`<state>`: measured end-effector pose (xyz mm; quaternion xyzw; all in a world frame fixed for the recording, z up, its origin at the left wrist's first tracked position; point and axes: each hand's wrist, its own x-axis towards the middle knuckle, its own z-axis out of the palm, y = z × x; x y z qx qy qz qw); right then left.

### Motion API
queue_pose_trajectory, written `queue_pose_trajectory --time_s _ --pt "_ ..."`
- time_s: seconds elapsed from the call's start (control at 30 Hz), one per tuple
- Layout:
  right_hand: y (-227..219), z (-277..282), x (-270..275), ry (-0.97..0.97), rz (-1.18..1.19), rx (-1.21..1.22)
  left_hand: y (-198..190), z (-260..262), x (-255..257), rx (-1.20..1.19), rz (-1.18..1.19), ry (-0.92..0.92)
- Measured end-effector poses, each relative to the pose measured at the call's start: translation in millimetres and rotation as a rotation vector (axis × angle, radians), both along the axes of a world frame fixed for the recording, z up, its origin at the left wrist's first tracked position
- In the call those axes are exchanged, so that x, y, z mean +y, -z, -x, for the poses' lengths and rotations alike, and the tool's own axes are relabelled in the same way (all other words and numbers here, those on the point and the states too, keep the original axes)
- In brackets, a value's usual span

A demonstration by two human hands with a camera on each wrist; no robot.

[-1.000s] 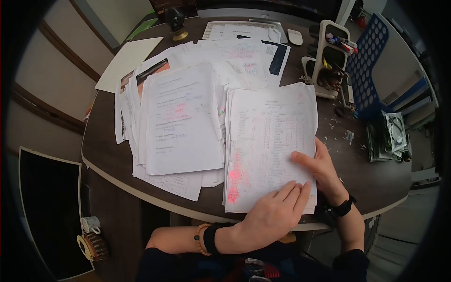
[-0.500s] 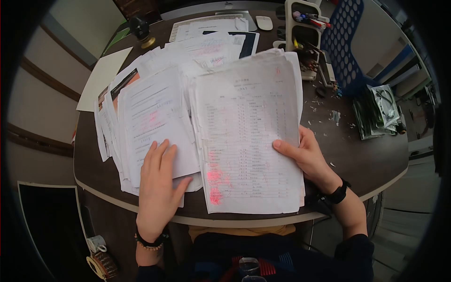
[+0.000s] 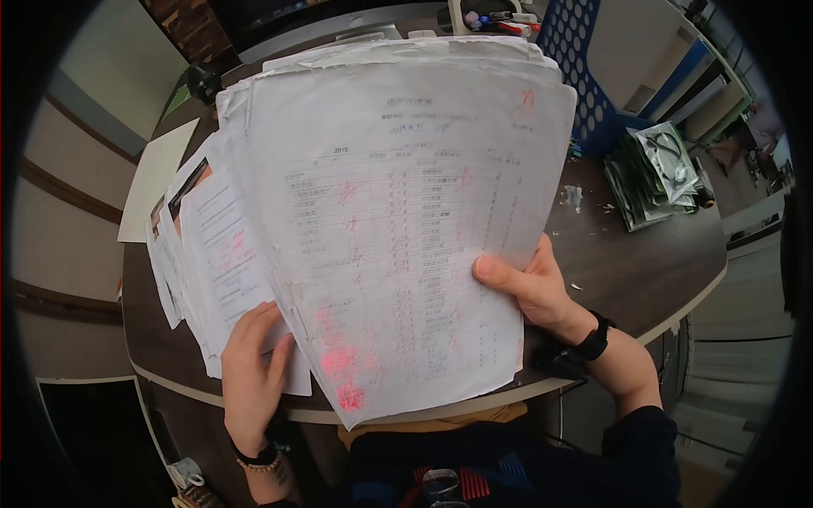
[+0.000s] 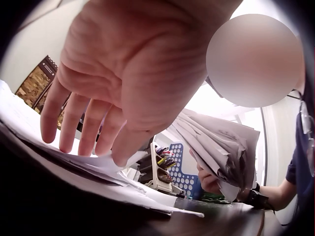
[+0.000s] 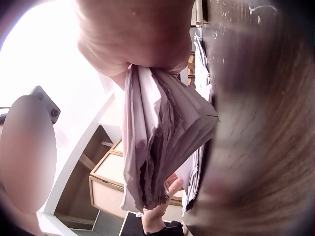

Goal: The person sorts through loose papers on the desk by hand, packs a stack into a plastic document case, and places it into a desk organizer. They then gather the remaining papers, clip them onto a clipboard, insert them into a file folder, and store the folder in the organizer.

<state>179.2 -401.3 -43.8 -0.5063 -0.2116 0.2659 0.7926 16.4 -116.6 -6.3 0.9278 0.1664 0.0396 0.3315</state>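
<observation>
My right hand grips a thick stack of papers by its right edge, thumb on top and fingers underneath. The printed top sheet carries a table and red scribbles. The stack is raised and tilted, and its loose leaves fan apart in the right wrist view. At the lower left, my left hand has its fingers extended at the near edge of another paper pile. In the left wrist view the palm faces this pile with the fingertips close over it. The raised stack hides part of the pile.
Behind the stack are a pen organizer and a blue perforated file holder. Green plastic packets lie on the right of the dark desk, near small scraps. A cream folder lies far left, and a mug stands below the desk's edge.
The right hand has lifted and tilted the paper stack up off the desk. My left hand has left that stack and moved left to the other pile, then slid toward its near edge.
</observation>
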Motion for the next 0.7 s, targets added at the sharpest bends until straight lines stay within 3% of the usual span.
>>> queue_pose_trajectory --time_s 0.13,0.33,0.4,0.47,0.53,0.6,0.7 --pt "-1 0 1 -0.002 -0.013 -0.020 10 -1 4 -0.026 -0.087 0.054" --pt "1 -1 2 -0.015 0.013 0.004 14 -6 25 -0.243 -0.443 0.050" --pt "1 -1 2 -0.015 0.033 0.003 2 -2 31 -0.397 -0.306 -0.253" --pt "2 -2 4 -0.010 0.068 0.027 -22 -3 5 -0.464 -0.405 -0.272" --pt "3 -1 6 -0.002 0.084 0.048 -34 -4 -34 -0.561 -0.424 -0.133" --pt "4 -1 8 0.001 0.099 0.066 -28 -2 -66 -0.538 -0.647 0.064" --pt "7 0 9 0.031 0.150 0.110 -14 -1 -112 -0.388 -0.587 0.397"
